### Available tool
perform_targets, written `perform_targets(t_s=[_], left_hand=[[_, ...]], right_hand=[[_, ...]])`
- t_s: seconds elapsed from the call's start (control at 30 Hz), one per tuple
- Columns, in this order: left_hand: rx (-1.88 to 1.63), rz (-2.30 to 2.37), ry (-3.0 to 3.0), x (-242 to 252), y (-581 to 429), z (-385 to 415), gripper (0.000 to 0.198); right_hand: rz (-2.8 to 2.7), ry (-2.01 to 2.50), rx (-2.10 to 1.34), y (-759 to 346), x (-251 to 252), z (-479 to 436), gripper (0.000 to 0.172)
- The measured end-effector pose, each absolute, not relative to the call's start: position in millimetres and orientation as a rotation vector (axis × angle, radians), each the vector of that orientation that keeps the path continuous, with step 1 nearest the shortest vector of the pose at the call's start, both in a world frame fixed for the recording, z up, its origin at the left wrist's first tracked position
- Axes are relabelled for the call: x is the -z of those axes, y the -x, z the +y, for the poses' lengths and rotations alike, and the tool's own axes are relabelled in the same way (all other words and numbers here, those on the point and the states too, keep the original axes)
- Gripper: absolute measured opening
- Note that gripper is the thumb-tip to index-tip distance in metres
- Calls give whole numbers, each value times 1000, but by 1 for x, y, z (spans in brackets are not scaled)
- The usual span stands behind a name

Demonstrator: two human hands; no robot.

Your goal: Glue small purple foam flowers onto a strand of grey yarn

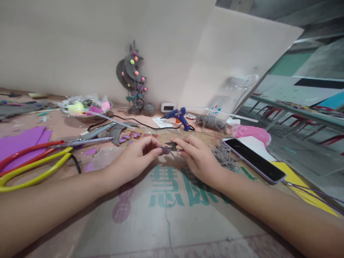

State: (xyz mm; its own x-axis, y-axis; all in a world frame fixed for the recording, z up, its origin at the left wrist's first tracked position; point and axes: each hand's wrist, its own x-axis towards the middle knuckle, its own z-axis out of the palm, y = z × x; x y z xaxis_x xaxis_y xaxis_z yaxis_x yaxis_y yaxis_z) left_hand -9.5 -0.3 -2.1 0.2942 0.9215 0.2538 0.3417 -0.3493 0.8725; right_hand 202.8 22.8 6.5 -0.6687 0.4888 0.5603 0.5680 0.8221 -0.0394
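Note:
My left hand (143,154) pinches a small purple-and-grey felt piece (165,150) between thumb and fingertips. My right hand (197,156) is closed around what looks like a pair of small dark snips (172,146), whose pointed end faces left, close to the felt piece. Whether the two touch is hard to tell. A thin grey strand of yarn hangs between the hands. Beneath them lies a cardboard sheet (145,229) printed with green characters. Small purple-and-grey felt shapes (125,138) and a grey felt crescent (116,134) lie just beyond my left hand.
On the left lie scissors with red and yellow handles (40,175), purple felt sheets (20,145) and a bowl (86,114). A blue glue gun (178,116), grey yarn (224,156) and a phone (255,159) are toward the right. A decorated crescent hanging (131,77) stands against the back panel.

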Motion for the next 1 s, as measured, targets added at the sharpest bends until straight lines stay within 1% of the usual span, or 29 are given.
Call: perform_targets(t_s=[0.23, 0.37, 0.53, 0.6, 0.67, 0.77, 0.87, 0.93, 1.0], left_hand=[[-1024, 1163, -1857, 1, 10, 1, 17], [-1016, 1151, -1875, 1, 11, 0, 18], [-996, 1177, -1857, 0, 11, 0, 18], [-990, 1196, -1856, 0, 11, 1, 18], [-982, 1193, -1842, 0, 12, 1, 18], [-979, 1152, -1807, 1, 12, 1, 16], [-980, 1115, -1761, 1, 11, 0, 15], [-988, 1113, -1749, 1, 10, 0, 15], [-996, 1120, -1761, 0, 10, -1, 15]], right_hand=[[-2300, 927, -61, -205, -3, 30, 36], [-2245, 1022, -208, -206, 2, 40, 32], [-2189, 970, -160, -205, -8, 33, 26], [-2149, 987, -204, -202, -16, 24, 23], [-2119, 1071, -332, -196, -22, 15, 23], [-2095, 1186, -635, -188, -23, 5, 27], [-2044, 1125, -932, -184, -19, 2, 29], [-2005, 1093, -1056, -184, -17, 3, 29], [-1975, 1119, -1093, -183, -15, 3, 27]])
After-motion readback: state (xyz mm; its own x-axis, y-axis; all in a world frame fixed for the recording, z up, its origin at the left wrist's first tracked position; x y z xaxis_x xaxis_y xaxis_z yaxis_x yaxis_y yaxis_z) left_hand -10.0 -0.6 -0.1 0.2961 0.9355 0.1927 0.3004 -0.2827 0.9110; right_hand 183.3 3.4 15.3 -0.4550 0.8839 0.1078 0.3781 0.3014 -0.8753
